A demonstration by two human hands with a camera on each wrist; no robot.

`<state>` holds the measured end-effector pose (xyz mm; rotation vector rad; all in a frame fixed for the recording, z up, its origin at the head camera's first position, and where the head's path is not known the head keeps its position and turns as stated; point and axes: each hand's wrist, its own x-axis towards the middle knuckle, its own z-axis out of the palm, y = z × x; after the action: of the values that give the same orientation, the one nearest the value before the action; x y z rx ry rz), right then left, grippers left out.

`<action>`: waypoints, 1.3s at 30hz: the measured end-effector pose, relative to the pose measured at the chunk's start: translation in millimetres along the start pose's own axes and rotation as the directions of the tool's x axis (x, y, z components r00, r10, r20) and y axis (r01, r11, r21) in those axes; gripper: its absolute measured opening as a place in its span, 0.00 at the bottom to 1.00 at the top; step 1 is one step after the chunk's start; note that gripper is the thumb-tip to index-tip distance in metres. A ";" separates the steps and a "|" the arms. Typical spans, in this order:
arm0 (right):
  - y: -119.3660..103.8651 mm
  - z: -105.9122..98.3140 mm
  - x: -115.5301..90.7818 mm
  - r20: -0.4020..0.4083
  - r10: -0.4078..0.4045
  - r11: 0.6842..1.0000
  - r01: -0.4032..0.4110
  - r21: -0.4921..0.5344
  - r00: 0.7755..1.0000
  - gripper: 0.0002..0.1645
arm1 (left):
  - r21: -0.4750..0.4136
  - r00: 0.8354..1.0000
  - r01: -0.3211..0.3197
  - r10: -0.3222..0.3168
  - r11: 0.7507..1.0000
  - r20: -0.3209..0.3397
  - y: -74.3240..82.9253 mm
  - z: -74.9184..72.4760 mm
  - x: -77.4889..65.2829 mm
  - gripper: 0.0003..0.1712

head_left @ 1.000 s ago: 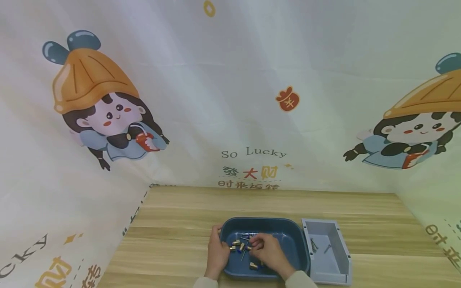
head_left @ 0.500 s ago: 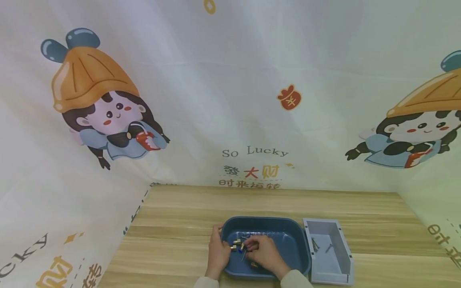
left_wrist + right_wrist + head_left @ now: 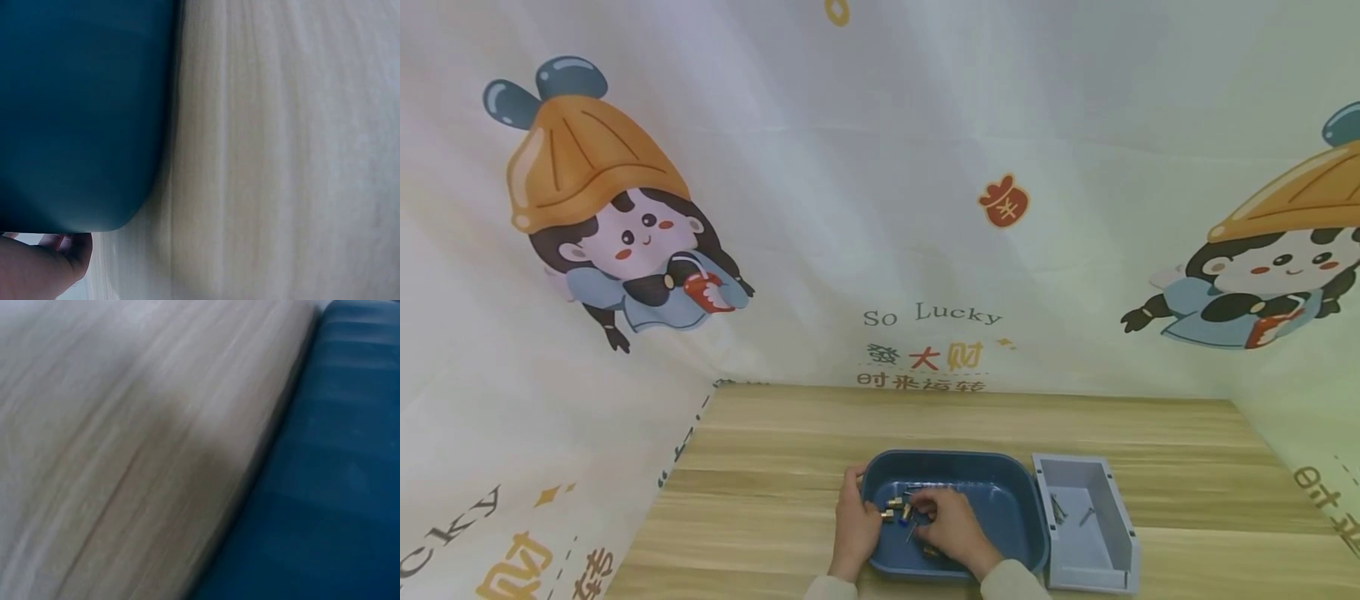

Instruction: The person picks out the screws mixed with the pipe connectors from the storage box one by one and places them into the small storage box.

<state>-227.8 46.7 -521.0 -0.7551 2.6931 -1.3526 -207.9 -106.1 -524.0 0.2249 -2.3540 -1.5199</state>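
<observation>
My left hand point(image 3: 855, 527) grips the left wall of a dark blue tray point(image 3: 1011, 467), thumb over the rim. In the left wrist view that hand point(image 3: 44, 265) is at the tray's lower edge point(image 3: 94, 156). Inside the tray lie several brass fittings point(image 3: 894, 503), some with blue parts, and thin screws. My right hand point(image 3: 953, 523) is over the tray with curled fingers, and pinches a thin screw point(image 3: 912, 533) by its upper end. The palm partly covers another brass piece point(image 3: 930, 552). The right wrist view has only the tray's outer wall point(image 3: 312, 506) and tabletop, with no fingers in sight.
Against the tray's right side stands a grey open-front bin point(image 3: 1116, 500) with several screws point(image 3: 1057, 508) in it. Both sit near the front of a wood-grain table point(image 3: 760, 458). Printed cloth walls point(image 3: 925, 250) enclose the table at the back and sides.
My right hand has shifted slightly left and down among the pieces, its fingers closing at the thin screw. My left hand keeps its hold on the tray.
</observation>
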 end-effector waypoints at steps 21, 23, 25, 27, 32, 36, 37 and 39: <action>2.4 6.1 2.5 0.043 -0.119 0.975 0.125 -0.185 0.992 0.08 | 0.005 1.000 0.007 -0.007 1.000 -0.008 0.7 0.5 0.4 0.30; 3.1 6.1 1.7 0.043 -0.111 0.980 0.116 -0.159 0.993 0.08 | 0.002 1.000 0.008 -0.008 1.000 -0.007 -0.2 0.8 -0.1 0.30; 3.8 6.0 1.1 0.039 -0.107 0.984 0.111 -0.138 0.994 0.09 | 0.000 1.000 0.008 -0.008 1.000 -0.003 -0.9 1.0 -0.2 0.30; 4.3 5.9 0.7 0.032 -0.103 0.987 0.106 -0.119 0.994 0.09 | -0.002 1.000 0.005 -0.005 1.000 -0.003 -1.1 1.0 -0.4 0.30; 5.4 5.5 1.2 -0.003 -0.094 0.991 0.093 -0.096 0.996 0.08 | 0.003 1.000 -0.007 0.007 1.000 0.000 -0.7 0.3 0.3 0.30; 4.3 2.8 1.7 -0.032 -0.071 0.995 0.068 -0.071 0.997 0.07 | 0.017 1.000 -0.006 0.006 1.000 0.008 -1.6 1.0 0.7 0.29; 3.9 1.7 1.8 -0.045 -0.071 0.995 0.067 -0.069 0.996 0.08 | 0.019 1.000 -0.007 0.007 1.000 0.008 -1.5 1.0 0.8 0.29; 4.4 0.1 1.7 -0.072 -0.076 0.995 0.070 -0.076 0.994 0.08 | 0.027 1.000 -0.015 0.015 1.000 0.005 -1.5 1.1 1.0 0.28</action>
<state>-231.1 48.2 -524.1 -0.8338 2.8142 -1.3293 -209.3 -106.1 -525.6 0.2102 -2.3758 -1.4839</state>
